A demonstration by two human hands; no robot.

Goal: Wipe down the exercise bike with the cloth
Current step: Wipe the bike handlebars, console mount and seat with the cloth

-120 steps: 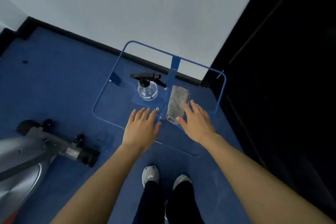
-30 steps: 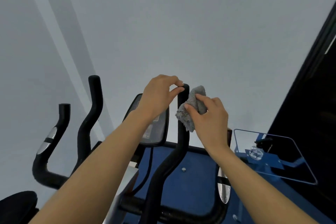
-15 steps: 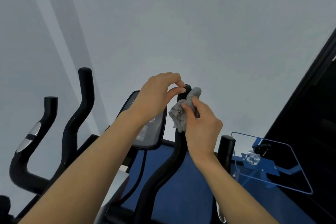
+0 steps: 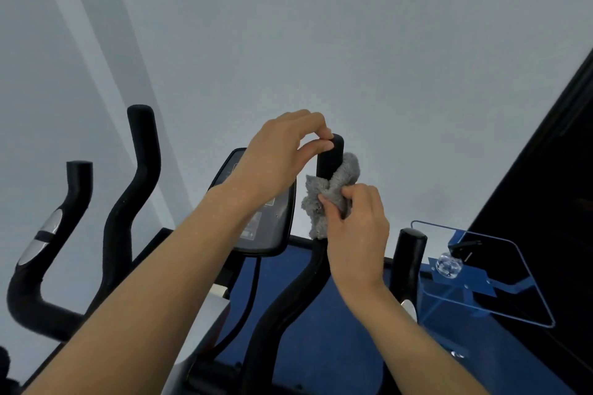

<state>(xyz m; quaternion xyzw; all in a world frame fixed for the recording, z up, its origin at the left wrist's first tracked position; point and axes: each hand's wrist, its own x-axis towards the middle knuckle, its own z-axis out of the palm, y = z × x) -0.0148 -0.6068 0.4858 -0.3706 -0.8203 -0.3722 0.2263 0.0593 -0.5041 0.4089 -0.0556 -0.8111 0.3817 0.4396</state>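
Observation:
The exercise bike's black foam handlebar (image 4: 330, 151) rises upright in the middle of the head view. My left hand (image 4: 279, 157) pinches its top end between thumb and fingers. Just below, my right hand (image 4: 356, 234) grips the grey fluffy cloth (image 4: 330, 192), which is wrapped around the bar. Behind my left wrist sits the bike's dark console screen (image 4: 269, 218), partly hidden. Further black handlebars (image 4: 134, 202) curve up at the left, and another bar end (image 4: 410, 253) stands to the right.
A clear acrylic stand with blue edges (image 4: 500, 282) is at the lower right on the blue floor (image 4: 337, 330), with a clear spray bottle (image 4: 449, 261) on it. A dark panel (image 4: 545, 186) fills the right side; a pale wall is behind the bike.
Four seconds ago the cloth lay on the stand under my hands. Since half a second ago my right hand has slid the cloth down the bar, uncovering its top; my left hand stays there.

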